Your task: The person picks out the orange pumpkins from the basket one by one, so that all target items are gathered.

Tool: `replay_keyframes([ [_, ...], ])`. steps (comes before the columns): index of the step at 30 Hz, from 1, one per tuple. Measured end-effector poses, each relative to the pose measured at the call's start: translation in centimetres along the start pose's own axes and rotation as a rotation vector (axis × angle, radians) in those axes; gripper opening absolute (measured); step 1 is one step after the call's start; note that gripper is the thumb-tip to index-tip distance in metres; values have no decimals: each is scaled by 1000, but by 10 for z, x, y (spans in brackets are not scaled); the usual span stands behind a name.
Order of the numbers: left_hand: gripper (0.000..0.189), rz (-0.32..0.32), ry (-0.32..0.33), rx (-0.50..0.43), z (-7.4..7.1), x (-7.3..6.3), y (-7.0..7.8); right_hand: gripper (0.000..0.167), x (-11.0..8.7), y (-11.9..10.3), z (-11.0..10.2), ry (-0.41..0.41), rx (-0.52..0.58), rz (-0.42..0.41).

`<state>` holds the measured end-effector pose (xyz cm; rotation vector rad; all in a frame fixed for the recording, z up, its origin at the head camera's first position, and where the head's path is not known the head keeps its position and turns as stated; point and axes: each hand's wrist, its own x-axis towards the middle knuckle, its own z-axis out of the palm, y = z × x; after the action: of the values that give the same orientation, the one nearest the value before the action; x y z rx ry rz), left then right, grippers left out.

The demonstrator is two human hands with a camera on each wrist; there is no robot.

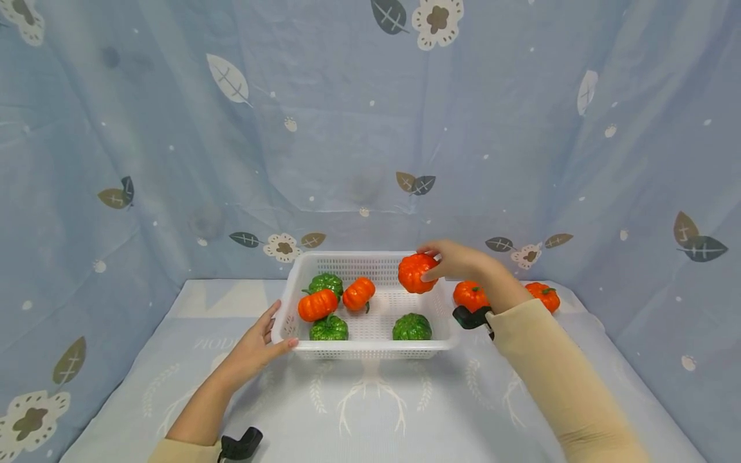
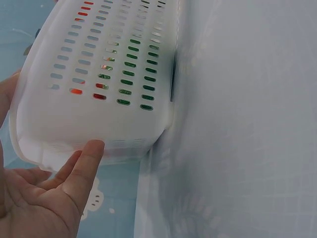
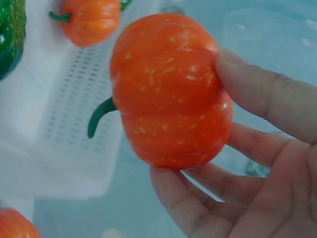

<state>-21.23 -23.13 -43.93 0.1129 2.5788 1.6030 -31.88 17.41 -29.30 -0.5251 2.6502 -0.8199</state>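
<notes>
My right hand (image 1: 460, 260) holds an orange toy pumpkin (image 1: 414, 275) over the right back part of a white plastic basket (image 1: 370, 345). In the right wrist view the thumb and fingertips grip the sides of this pumpkin (image 3: 171, 94), and its curved green stem points away from the palm. At the basket's front left corner my left hand (image 1: 251, 352) grips the rim, thumb at the front and fingers along the left side. Inside lie two smaller orange pumpkins (image 1: 359, 294) and several green ones (image 1: 412, 327), most of them grouped at the left.
Two more orange pumpkins, one partly behind the right wrist (image 1: 470, 295) and one farther right (image 1: 543, 296), rest on the table right of the basket. A pale patterned cloth (image 1: 370, 411) covers the table. Blue floral curtain (image 1: 347, 128) hangs behind and at both sides.
</notes>
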Motion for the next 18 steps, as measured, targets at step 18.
replay_keyframes([
  [18, 108, 6, 7, -14, -1, 2, -5, 69, -70, 67, -21, 123, -15, 5],
])
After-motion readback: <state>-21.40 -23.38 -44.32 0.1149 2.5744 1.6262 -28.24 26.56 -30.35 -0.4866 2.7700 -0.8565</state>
